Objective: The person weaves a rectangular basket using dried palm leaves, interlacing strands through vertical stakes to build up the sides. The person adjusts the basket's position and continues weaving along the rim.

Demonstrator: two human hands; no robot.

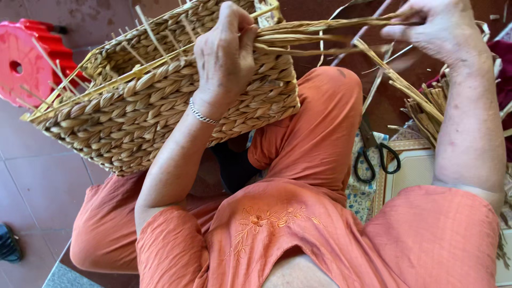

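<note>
A half-woven straw basket (138,106) rests on my lap, tilted, with several thin upright stakes sticking out of its rim. My left hand (224,53) presses on the basket's upper edge and pinches a bundle of straw strands (320,37) against it. Those strands run rightward to my right hand (437,26), which grips their far ends and holds them taut. A silver bracelet (202,114) circles my left wrist.
A red plastic stool (29,58) lies at the far left on the tiled floor. Black scissors (373,154) lie on a patterned mat by my right knee. A pile of loose dry straw (426,112) sits under my right forearm. A dark sandal (8,242) shows at the lower left edge.
</note>
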